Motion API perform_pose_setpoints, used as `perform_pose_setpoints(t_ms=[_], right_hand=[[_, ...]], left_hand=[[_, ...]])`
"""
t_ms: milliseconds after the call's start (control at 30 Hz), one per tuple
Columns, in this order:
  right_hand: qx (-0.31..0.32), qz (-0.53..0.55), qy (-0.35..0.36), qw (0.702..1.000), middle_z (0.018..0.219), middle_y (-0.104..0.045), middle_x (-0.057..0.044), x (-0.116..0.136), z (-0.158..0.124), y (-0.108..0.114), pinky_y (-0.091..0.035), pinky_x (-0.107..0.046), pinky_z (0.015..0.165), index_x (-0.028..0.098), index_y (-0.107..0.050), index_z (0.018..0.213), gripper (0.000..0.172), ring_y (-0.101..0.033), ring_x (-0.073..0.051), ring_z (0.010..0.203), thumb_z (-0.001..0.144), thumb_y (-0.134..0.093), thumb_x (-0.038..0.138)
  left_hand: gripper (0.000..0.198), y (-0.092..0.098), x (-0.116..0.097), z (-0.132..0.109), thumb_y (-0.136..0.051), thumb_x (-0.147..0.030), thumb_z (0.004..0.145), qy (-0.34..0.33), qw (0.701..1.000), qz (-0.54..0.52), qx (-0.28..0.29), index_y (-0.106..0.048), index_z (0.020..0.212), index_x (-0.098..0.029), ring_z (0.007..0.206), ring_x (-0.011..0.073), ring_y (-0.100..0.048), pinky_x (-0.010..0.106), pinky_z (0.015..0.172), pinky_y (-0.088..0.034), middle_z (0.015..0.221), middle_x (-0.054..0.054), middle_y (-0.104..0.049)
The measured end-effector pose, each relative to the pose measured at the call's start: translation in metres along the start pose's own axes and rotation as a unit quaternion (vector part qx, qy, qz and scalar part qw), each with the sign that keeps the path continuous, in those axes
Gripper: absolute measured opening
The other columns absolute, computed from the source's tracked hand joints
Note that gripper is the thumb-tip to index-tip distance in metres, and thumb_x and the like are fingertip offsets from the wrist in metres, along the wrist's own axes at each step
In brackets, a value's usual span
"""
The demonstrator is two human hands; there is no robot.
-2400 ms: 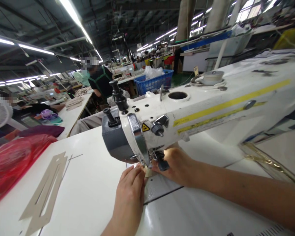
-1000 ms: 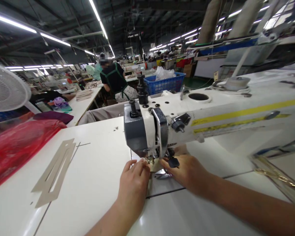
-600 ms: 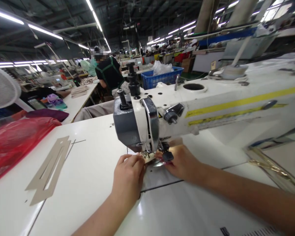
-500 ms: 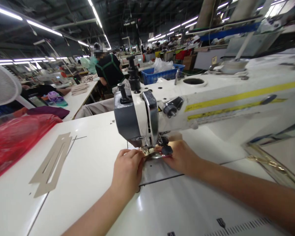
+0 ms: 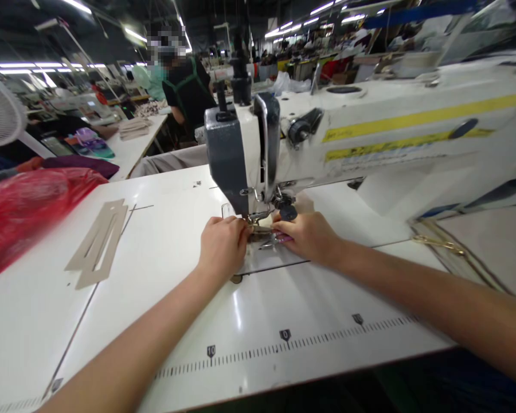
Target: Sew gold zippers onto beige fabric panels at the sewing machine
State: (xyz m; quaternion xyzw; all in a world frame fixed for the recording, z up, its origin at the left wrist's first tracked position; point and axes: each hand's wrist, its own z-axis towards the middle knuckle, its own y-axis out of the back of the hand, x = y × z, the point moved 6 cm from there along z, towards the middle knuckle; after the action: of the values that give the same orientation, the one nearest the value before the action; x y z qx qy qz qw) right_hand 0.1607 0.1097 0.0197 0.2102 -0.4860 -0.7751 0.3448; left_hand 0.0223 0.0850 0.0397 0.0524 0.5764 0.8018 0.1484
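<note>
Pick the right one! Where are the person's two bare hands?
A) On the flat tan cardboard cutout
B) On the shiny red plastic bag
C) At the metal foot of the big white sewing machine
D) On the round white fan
C: the left hand and right hand sit on either side of the metal presser foot of the white sewing machine.
</note>
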Motion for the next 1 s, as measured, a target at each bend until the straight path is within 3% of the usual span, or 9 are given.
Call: perform_pose_setpoints(t_ms=[267,500,700,900,1000], right_hand=[[0.009,-0.036,0.025,0.999,0.091,-0.067,-0.004,0.001,-0.002,-0.001,-0.028,-0.026,0.053,0.019,-0.069,0.087,0.019,-0.054,-0.013,0.062,0.081,-0.052,0.022],[-0.027,-0.054,0.074,0.995,0.079,-0.068,-0.004,0.011,-0.005,0.012,-0.025,-0.027,0.047,0.017,-0.067,0.091,0.023,-0.052,-0.012,0.054,0.087,-0.045,0.02],[-0.049,0.007,0.11,0.993,0.089,-0.069,-0.008,0.026,-0.009,0.014,-0.037,-0.026,0.048,0.011,-0.063,0.094,0.031,-0.059,-0.014,0.057,0.093,-0.033,0.018],[-0.031,0.055,0.104,0.993,0.089,-0.067,-0.01,0.027,-0.005,0.009,-0.045,-0.024,0.057,0.012,-0.061,0.096,0.021,-0.061,-0.014,0.064,0.09,-0.041,0.016],[-0.034,0.044,0.109,0.992,0.091,-0.065,-0.011,0.032,-0.003,0.01,-0.045,-0.026,0.054,0.012,-0.06,0.099,0.021,-0.061,-0.016,0.065,0.088,-0.043,0.014]], left_hand=[[0.018,-0.001,0.002,-0.003,-0.051,-0.023,0.085,-0.005,0.999,-0.029,-0.023,-0.066,0.08,-0.017,0.069,0.0198,-0.064,0.036,0.072,-0.046,0.079,0.004,-0.071],[0.023,-0.001,-0.008,-0.025,-0.046,-0.006,0.081,-0.166,0.983,-0.054,-0.05,-0.063,0.095,-0.014,0.091,0.0198,-0.065,0.038,0.085,-0.047,0.101,0.009,-0.069],[0.024,-0.002,-0.012,-0.029,-0.04,-0.007,0.085,-0.189,0.978,-0.025,-0.082,-0.061,0.096,-0.012,0.095,0.0215,-0.065,0.042,0.086,-0.049,0.098,0.011,-0.069],[0.023,0.003,-0.011,-0.03,-0.038,-0.011,0.09,-0.196,0.973,-0.012,-0.124,-0.061,0.094,-0.013,0.09,0.0214,-0.067,0.043,0.083,-0.052,0.096,0.009,-0.07],[0.023,0.003,-0.011,-0.028,-0.039,-0.012,0.09,-0.202,0.972,-0.007,-0.124,-0.062,0.09,-0.013,0.09,0.0207,-0.067,0.041,0.083,-0.052,0.095,0.009,-0.071]])
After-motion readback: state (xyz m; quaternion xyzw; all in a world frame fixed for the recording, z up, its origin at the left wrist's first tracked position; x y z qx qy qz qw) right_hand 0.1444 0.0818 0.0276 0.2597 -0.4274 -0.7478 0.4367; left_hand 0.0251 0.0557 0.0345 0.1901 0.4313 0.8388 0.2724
